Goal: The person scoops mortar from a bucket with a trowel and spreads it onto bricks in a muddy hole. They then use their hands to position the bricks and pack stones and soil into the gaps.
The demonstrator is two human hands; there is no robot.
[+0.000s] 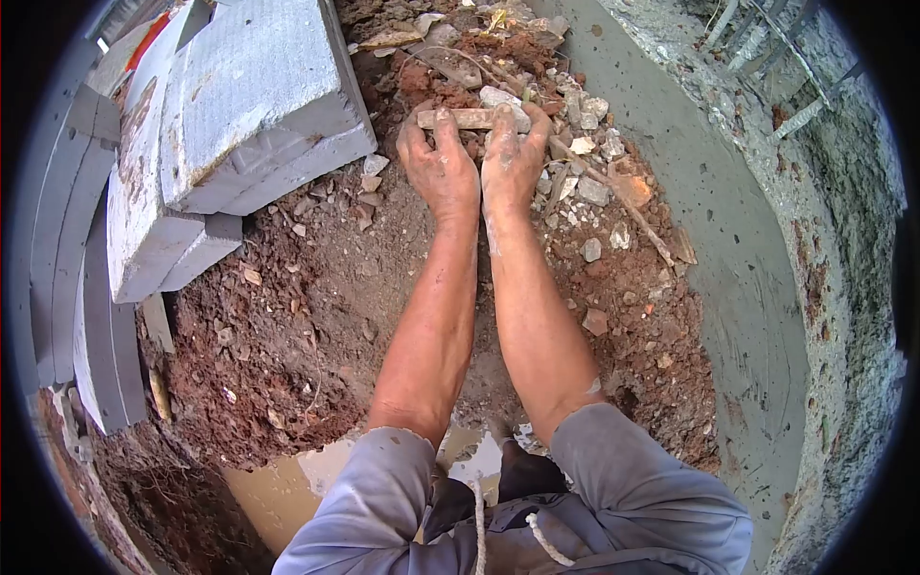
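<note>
**Head view, single entry**

1. Left hand (439,171): I log its grip as closed. The fingers curl over the left part of the pale flat bar (462,118), palm down and caked in dust.
2. Right hand (513,153): the grip is closed the same way on the bar's right part. It sits just beside the left hand, the two almost touching.
3. Pale flat bar: it lies crosswise on the rubble heap (585,182) at the far side of the pit. A grey stone (498,97) is against its right end.
4. Surroundings:
   - Red earth (316,316) lies under both forearms.
   - Concrete blocks (254,96) are stacked and tilted at the left.
   - A cement-faced curved wall (738,287) is at the right.
   - Muddy water (287,489) lies near the knees.
   - A thin stick (623,196) slants down from the heap.

**Step, my judgement:** both hands have taken hold, but the bar is not yet raised and seems seated among the debris. The next move calls for an even two-handed pull, up or towards the body. It also calls for care with the loose stones beside the bar, which could slide.

**Hidden or unclear**
- I cannot see the bar's underside or how deep it is bedded.
- I cannot tell whether the bar is wood or stone.
- The fingertips disappear past the bar's far edge.
- The feet are covered by the grey trousers (632,489).
- The lens rim cuts off the blocks at the left.
- The metal rods (767,57) at top right are too blurred to catalogue.
</note>
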